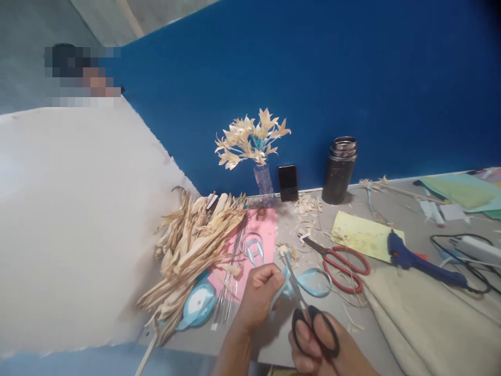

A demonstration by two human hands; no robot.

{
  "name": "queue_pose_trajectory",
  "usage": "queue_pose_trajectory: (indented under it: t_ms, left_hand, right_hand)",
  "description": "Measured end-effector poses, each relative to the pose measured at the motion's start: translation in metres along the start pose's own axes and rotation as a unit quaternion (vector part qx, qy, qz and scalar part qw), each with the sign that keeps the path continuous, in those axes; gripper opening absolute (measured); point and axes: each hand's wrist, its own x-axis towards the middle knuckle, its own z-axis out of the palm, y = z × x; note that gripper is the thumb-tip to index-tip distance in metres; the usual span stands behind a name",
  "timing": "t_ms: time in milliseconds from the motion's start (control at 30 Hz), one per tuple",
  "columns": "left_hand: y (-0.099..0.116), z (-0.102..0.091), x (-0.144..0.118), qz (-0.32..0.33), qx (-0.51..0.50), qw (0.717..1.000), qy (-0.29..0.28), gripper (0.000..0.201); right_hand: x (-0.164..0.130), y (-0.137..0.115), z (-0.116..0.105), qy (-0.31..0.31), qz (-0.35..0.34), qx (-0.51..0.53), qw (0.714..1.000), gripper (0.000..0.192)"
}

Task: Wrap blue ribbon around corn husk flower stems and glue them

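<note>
- Low in the view, the left hand [260,292] pinches a light blue ribbon [309,279] between thumb and fingers, just above the grey table [348,209].
- The right hand [321,347] grips black scissors [309,318], fingers through the handles, blades angled up to the ribbon.
- Beside them lie red scissors [344,263], a blue glue gun [418,261], a ribbon spool [198,304] and a heap of dried husks [191,245].
- A pink sheet [258,232] and yellow paper [362,234] lie flat; scraps litter the top.
- Against the blue wall [352,78] stand a vase of husk flowers [252,141], a phone [288,183] and a dark flask [340,169].
- A large white sheet [70,219] fills the left.
</note>
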Motion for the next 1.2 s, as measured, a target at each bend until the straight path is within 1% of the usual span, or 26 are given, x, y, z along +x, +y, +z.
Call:
queue_pose_trajectory:
  t_ms: [100,167,267,333,400,533,600,700,800,833,900,1000,1067,1133,1167,1200]
  left_hand:
    - [-0.009,0.001,-0.008,-0.009,0.017,1.0,-0.001,0.048]
    - [-0.011,0.0,-0.01,-0.008,0.033,0.999,0.002,0.048]
    - [-0.006,-0.003,-0.006,0.001,0.026,1.0,0.009,0.047]
    - [-0.001,-0.005,-0.001,0.009,0.01,1.0,0.018,0.046]
    - [0.001,-0.003,0.001,0.015,0.015,1.0,0.017,0.045]
    - [-0.004,0.006,-0.012,0.01,0.101,0.995,-0.015,0.047]
    - [-0.003,0.005,-0.021,0.02,0.149,0.989,-0.014,0.048]
    - [0.012,-0.005,-0.027,0.054,0.223,0.973,-0.015,0.046]
    - [0.027,-0.016,-0.024,0.072,0.267,0.961,-0.023,0.043]
    - [0.028,-0.017,-0.023,0.074,0.27,0.96,-0.022,0.042]
    - [0.021,-0.015,-0.024,0.068,0.252,0.965,-0.014,0.042]
    - [0.0,-0.005,-0.032,0.031,0.175,0.984,-0.007,0.046]
    - [-0.006,-0.004,-0.038,-0.012,0.126,0.992,-0.026,0.047]
    - [0.001,-0.012,-0.038,-0.012,0.136,0.99,-0.023,0.048]
    - [0.009,-0.019,-0.037,-0.001,0.164,0.986,-0.008,0.048]
    - [0.018,-0.028,-0.034,0.006,0.182,0.983,0.008,0.046]
  right_hand:
    - [-0.001,0.001,0.0,0.001,0.01,-0.015,1.0,0.045]
    - [-0.001,-0.002,0.002,-0.004,0.024,0.002,1.0,0.046]
    - [-0.001,-0.006,0.006,-0.017,0.024,0.036,0.999,0.047]
    - [-0.001,-0.007,0.006,-0.022,0.015,0.037,0.999,0.045]
    - [-0.003,-0.005,0.004,-0.023,0.007,0.027,0.999,0.045]
    - [-0.005,0.003,-0.002,-0.01,-0.022,0.005,1.0,0.047]
    - [-0.006,0.007,-0.004,-0.012,-0.034,-0.018,0.999,0.049]
    - [-0.006,0.008,-0.004,-0.023,-0.027,-0.048,0.998,0.052]
    - [-0.008,0.007,-0.002,-0.021,-0.02,-0.057,0.998,0.052]
    - [-0.008,0.006,-0.002,-0.019,-0.023,-0.058,0.998,0.051]
    - [-0.009,0.005,-0.002,-0.014,-0.033,-0.059,0.998,0.051]
    - [-0.01,0.006,-0.003,-0.024,-0.034,-0.075,0.996,0.053]
    - [-0.011,0.006,-0.004,-0.05,-0.01,-0.109,0.993,0.056]
    - [-0.013,0.005,-0.003,-0.061,0.006,-0.119,0.991,0.054]
    - [-0.015,0.002,-0.002,-0.055,-0.005,-0.105,0.993,0.052]
    - [-0.017,-0.002,-0.002,-0.04,-0.029,-0.082,0.995,0.048]
